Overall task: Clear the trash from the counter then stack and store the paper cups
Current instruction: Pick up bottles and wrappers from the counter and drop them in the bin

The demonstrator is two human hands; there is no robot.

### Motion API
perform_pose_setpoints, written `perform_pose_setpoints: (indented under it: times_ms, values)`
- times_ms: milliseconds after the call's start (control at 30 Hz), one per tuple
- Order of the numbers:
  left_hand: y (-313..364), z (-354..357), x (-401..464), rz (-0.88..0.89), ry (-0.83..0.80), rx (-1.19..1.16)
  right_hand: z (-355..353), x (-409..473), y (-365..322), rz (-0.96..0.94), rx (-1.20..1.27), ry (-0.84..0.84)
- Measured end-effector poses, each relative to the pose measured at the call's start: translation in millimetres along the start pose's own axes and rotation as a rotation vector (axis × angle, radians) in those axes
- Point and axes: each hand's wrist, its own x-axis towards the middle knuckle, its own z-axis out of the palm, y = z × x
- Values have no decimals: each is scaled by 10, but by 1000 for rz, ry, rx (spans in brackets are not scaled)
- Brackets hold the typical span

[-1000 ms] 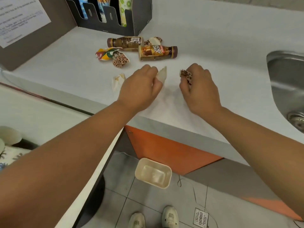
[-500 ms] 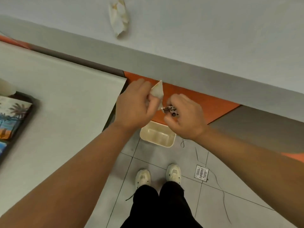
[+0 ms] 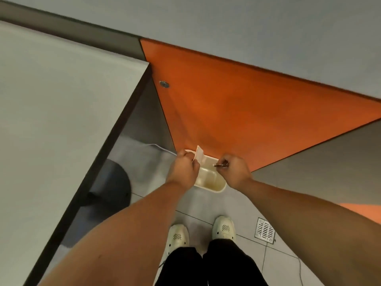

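- Fingers of the left hand (image 3: 184,169) curl round a pale scrap of paper (image 3: 199,153), which sticks up past the knuckles; pinching it by its lower end keeps it clear of the palm, and I judge that is so it can fall freely once let go.
- Right hand (image 3: 235,172) pinches a small dark patterned wrapper (image 3: 221,165) between thumb and fingertips, the wrapper jutting sideways toward the left hand.
- Both hands are clenched on their trash; neither has let go yet.
- Both pieces hang directly above the cream bin (image 3: 212,183), a small open rectangular tub on the floor. The left hand covers the bin's left rim, the right hand sits over its right rim, so a drop from either should land inside.
- Bin stands against the foot of the orange cabinet door (image 3: 237,104), just ahead of the person's 2 pale shoes (image 3: 223,228), which puts it within an easy downward reach.
- Inside, the bin's visible bottom looks bare apart from a faint stain; its left part is hidden by the left hand.
- Grey counter (image 3: 247,27) runs above the orange door, far over the bin; none of its top surface with cups or remaining trash is in view, so the paper cups cannot be placed from here.
- Left of the bin a white tabletop (image 3: 61,110) overhangs a dark round base (image 3: 115,182); right of the bin a metal floor drain (image 3: 265,230) sits in the tiles.
- Round metal lock (image 3: 164,84) sits high on the orange door, above the bin.
- No brand, label or writing can be read; the wrapper's print is too small and blurred.
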Motion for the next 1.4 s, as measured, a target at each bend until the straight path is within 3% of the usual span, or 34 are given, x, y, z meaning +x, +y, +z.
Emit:
perform_pose_setpoints:
  times_ms: [367, 567, 733, 1133, 1400]
  values:
    - [-470, 837, 556, -67, -171, -65, 704, 599, 619, 209, 210, -145]
    - [-351, 636, 456, -23, -167, -69, 473, 469, 411, 110, 204, -124]
    - [91, -106, 209, 20, -108, -62, -141, 165, -221, 12, 233, -105]
    - [1353, -2729, -517, 146, 21, 79, -1969, -700, -2355, -378, 273, 101]
    - [1803, -3880, -533, 235, 320, 59, -2794, -690, -3352, -468, 191, 202]
